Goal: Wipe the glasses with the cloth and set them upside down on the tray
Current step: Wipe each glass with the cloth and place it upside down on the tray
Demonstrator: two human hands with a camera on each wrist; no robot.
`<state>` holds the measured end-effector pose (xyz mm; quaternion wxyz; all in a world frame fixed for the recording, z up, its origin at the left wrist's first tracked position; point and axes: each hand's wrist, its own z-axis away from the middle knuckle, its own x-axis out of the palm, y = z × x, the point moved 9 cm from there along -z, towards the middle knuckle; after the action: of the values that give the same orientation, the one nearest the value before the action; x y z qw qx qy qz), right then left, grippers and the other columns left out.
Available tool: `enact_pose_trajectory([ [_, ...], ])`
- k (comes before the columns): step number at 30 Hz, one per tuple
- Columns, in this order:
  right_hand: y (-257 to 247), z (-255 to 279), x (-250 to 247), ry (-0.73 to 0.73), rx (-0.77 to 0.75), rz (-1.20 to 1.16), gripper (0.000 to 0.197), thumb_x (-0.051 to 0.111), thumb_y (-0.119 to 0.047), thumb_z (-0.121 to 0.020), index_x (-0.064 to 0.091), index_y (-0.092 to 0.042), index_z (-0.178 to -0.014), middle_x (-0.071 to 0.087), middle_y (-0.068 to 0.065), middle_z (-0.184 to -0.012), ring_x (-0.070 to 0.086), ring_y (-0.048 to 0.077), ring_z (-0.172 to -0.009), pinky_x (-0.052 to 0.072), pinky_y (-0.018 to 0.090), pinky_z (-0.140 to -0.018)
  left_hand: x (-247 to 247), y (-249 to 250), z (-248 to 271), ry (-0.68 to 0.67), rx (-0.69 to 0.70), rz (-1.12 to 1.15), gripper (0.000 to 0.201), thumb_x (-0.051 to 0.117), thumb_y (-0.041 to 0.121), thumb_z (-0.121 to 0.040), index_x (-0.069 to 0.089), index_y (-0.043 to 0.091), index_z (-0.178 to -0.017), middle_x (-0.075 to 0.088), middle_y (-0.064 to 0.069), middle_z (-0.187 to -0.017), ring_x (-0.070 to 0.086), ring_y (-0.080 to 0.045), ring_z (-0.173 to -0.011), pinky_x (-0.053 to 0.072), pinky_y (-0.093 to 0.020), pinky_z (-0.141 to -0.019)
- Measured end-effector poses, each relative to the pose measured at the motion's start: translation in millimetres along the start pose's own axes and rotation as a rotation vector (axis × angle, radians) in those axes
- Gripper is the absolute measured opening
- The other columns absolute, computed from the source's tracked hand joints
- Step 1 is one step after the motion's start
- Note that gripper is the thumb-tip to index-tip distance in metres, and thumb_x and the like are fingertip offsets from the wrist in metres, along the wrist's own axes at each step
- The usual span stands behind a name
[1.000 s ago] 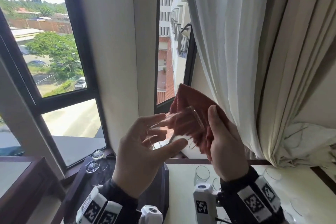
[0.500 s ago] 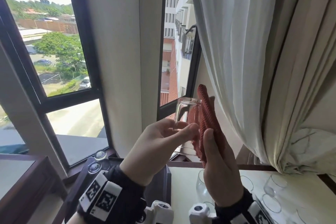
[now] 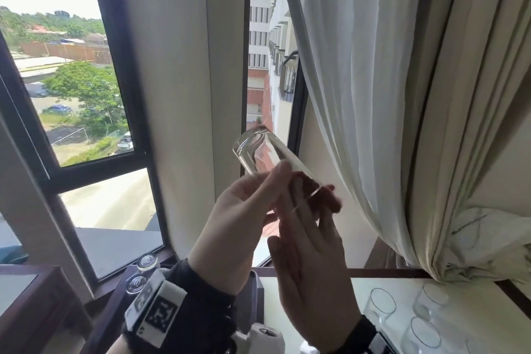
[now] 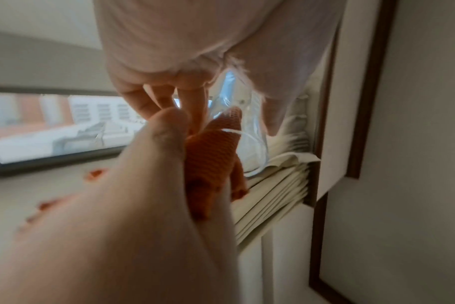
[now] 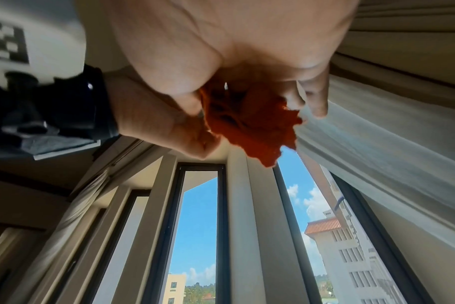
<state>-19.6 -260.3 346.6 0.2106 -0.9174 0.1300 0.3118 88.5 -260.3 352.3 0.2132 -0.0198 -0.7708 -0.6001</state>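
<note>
While the left hand point(image 3: 238, 218) holds the clear glass point(image 3: 270, 158) up before the window, thumb and fingers curled round its side, the glass tilts with its base toward the pane and its mouth toward the right hand point(image 3: 310, 261). That hand's grip is closed on the red cloth point(image 5: 249, 119), bunched against the rim. Below, more glasses point(image 3: 425, 322) stand on the pale table point(image 3: 287, 304), beside the curtain point(image 3: 402, 95).

One cloth point(image 4: 210, 156), one raised glass point(image 3: 267, 158), two hands point(image 3: 238, 218).
</note>
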Motion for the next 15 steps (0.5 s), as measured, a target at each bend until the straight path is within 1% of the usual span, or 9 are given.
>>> enact_pose_trajectory([
  [2, 1.8, -4.8, -0.3, -0.033, 0.022, 0.072, 0.060, 0.049, -0.030, -0.101, 0.030, -0.026, -0.157, 0.034, -0.007, -0.161, 0.036, 0.020, -0.146, 0.039, 0.050, -0.111, 0.4, 7.2, 0.6, -0.015, 0.070, -0.085, 0.046, 0.084, 0.041, -0.087, 0.074, 0.002, -0.109, 0.080, -0.011, -0.097, 0.076, -0.022, -0.091, 0.060, -0.024, -0.079],
  [4, 4.5, -9.0, -3.9, -0.012, 0.059, 0.096, 0.047, 0.055, -0.030, -0.093, 0.056, -0.024, -0.140, 0.061, -0.005, -0.137, 0.061, 0.020, -0.119, 0.050, 0.040, -0.099, 5.5, 5.3, 1.7, -0.082, 0.081, -0.188, 0.050, 0.088, 0.036, -0.082, 0.070, 0.005, -0.117, 0.080, -0.015, -0.104, 0.078, -0.034, -0.098, 0.064, -0.043, -0.087],
  [5, 5.8, -10.1, -7.3, 0.023, 0.068, 0.087, 0.039, 0.056, -0.029, -0.090, 0.065, -0.022, -0.127, 0.070, -0.005, -0.121, 0.067, 0.019, -0.105, 0.053, 0.031, -0.092, 8.9, 2.7, 2.6, -0.125, 0.078, -0.235, 0.051, 0.087, 0.038, -0.080, 0.070, 0.007, -0.118, 0.080, -0.016, -0.106, 0.077, -0.038, -0.100, 0.063, -0.052, -0.091],
  [7, 6.2, -12.3, -12.9, 0.063, 0.075, 0.018, 0.027, 0.057, -0.025, -0.089, 0.071, -0.020, -0.112, 0.076, -0.006, -0.102, 0.071, 0.012, -0.088, 0.051, 0.015, -0.084, 12.0, 0.0, 4.2, -0.194, 0.093, -0.282, 0.052, 0.087, 0.044, -0.079, 0.071, 0.013, -0.117, 0.079, -0.015, -0.110, 0.074, -0.040, -0.106, 0.060, -0.059, -0.096],
  [8, 7.8, -13.6, -13.7, 0.051, 0.112, -0.115, 0.024, 0.060, -0.020, -0.091, 0.071, -0.021, -0.111, 0.076, -0.004, -0.097, 0.072, 0.011, -0.085, 0.053, 0.014, -0.083, 11.8, 0.7, 4.3, -0.228, 0.103, -0.275, 0.051, 0.087, 0.048, -0.080, 0.072, 0.016, -0.117, 0.078, -0.016, -0.112, 0.073, -0.041, -0.108, 0.059, -0.057, -0.096],
  [10, 13.5, -12.7, -5.4, -0.049, 0.300, -0.612, 0.024, 0.068, -0.010, -0.091, 0.070, -0.027, -0.108, 0.075, 0.010, -0.084, 0.074, 0.023, -0.074, 0.062, 0.031, -0.068, 10.3, 2.5, 5.5, -0.282, 0.097, -0.238, 0.055, 0.084, 0.058, -0.080, 0.074, 0.018, -0.116, 0.076, -0.017, -0.111, 0.073, -0.040, -0.098, 0.062, -0.049, -0.080],
  [12, 8.2, -5.8, 11.0, -0.203, 0.486, -1.023, 0.022, 0.073, -0.005, -0.085, 0.073, -0.026, -0.091, 0.068, 0.020, -0.069, 0.068, 0.032, -0.055, 0.054, 0.031, -0.047, 8.9, 2.1, 5.2, -0.297, 0.055, -0.165, 0.056, 0.085, 0.059, -0.079, 0.075, 0.014, -0.110, 0.076, -0.017, -0.103, 0.072, -0.034, -0.089, 0.060, -0.042, -0.068],
  [14, 11.1, -3.5, 18.1, -0.223, 0.550, -1.073, 0.019, 0.073, -0.006, -0.083, 0.074, -0.025, -0.084, 0.067, 0.015, -0.062, 0.064, 0.029, -0.047, 0.049, 0.028, -0.043, 7.0, 0.9, 2.0, -0.258, 0.025, -0.102, 0.044, 0.088, 0.050, -0.081, 0.078, 0.012, -0.101, 0.076, -0.016, -0.099, 0.074, -0.027, -0.089, 0.060, -0.030, -0.072],
  [15, 13.7, -3.8, 17.8, -0.200, 0.533, -1.000, 0.030, 0.069, -0.003, -0.085, 0.073, -0.030, -0.097, 0.069, 0.008, -0.065, 0.066, 0.024, -0.050, 0.051, 0.030, -0.045, 4.8, 0.4, -0.9, -0.211, 0.013, -0.106, 0.039, 0.086, 0.046, -0.085, 0.079, 0.009, -0.097, 0.076, -0.016, -0.096, 0.074, -0.024, -0.086, 0.059, -0.025, -0.071],
])
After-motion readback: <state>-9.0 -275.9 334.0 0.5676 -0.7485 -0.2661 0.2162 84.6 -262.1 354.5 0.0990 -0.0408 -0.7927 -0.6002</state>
